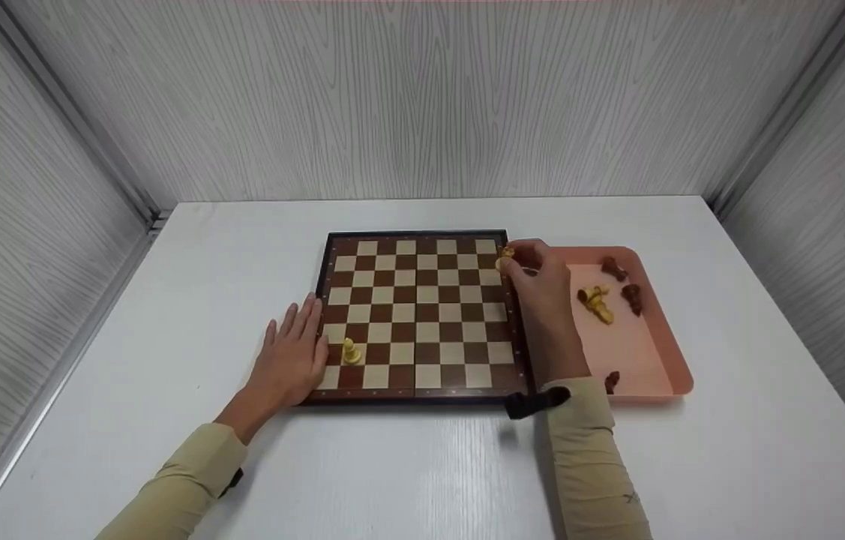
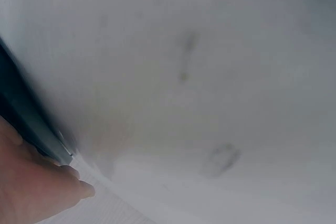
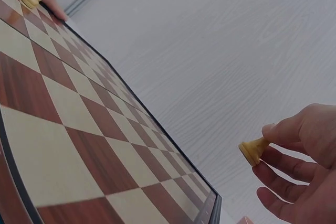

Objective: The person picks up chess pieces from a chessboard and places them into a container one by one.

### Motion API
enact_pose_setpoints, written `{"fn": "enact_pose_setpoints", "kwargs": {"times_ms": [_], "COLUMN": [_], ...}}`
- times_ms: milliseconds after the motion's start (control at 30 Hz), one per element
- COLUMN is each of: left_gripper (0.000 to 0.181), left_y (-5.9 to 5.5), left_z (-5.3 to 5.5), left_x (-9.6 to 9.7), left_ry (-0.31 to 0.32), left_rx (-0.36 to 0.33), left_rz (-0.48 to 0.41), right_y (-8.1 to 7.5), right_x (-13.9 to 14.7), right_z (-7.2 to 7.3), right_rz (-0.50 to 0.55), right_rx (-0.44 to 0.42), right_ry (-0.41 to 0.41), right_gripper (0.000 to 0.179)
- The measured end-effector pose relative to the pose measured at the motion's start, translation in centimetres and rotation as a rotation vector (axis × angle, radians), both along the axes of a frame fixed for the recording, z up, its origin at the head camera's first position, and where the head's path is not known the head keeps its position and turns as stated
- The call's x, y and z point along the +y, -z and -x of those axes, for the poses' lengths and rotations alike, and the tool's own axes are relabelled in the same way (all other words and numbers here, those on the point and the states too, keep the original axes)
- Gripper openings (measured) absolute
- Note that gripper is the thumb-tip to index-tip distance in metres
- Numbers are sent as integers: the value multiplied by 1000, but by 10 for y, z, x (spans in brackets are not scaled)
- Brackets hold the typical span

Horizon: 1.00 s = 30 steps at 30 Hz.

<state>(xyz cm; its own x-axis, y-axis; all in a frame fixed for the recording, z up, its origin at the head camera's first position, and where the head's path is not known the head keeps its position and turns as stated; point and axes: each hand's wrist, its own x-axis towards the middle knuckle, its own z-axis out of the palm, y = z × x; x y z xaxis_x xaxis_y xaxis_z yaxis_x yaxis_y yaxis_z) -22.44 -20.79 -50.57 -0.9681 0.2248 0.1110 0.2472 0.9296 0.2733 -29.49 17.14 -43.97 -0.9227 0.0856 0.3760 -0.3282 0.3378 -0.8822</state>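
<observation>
A brown and cream chessboard (image 1: 416, 315) lies flat on the white table. Along its left edge rests my left hand (image 1: 291, 364), fingers straight, in the head view; the left wrist view shows only part of that hand (image 2: 39, 182) beside the board's dark side. One pale chess pawn (image 1: 351, 352) stands upright near the board's lower left corner. My right hand (image 1: 544, 300) pinches a pale chess piece (image 3: 253, 149) between thumb and fingers, near the far right corner of the board. Its top is hidden by the fingers, and its round base shows in the right wrist view.
A pink tray (image 1: 673, 360) stands to the right of the board, partly behind my right arm. Pale chess pieces (image 1: 598, 304) and several dark red ones, such as a dark piece (image 1: 632, 298), lie in it. Grey wood-patterned panels (image 1: 429, 97) enclose the table's back and sides.
</observation>
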Motion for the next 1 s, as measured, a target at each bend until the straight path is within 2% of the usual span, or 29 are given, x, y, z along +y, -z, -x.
{"fn": "enact_pose_setpoints", "kwargs": {"times_ms": [600, 1000], "left_gripper": [63, 63], "left_y": [-1, 0], "left_z": [0, 0], "left_x": [1, 1], "left_ry": [-1, -2], "left_rx": [-23, -30], "left_rz": [11, 5], "right_y": [7, 9], "right_x": [27, 38], "right_z": [2, 2], "right_rz": [-55, -52], "right_rx": [-10, -78], "right_ry": [141, 193], "right_gripper": [23, 27]}}
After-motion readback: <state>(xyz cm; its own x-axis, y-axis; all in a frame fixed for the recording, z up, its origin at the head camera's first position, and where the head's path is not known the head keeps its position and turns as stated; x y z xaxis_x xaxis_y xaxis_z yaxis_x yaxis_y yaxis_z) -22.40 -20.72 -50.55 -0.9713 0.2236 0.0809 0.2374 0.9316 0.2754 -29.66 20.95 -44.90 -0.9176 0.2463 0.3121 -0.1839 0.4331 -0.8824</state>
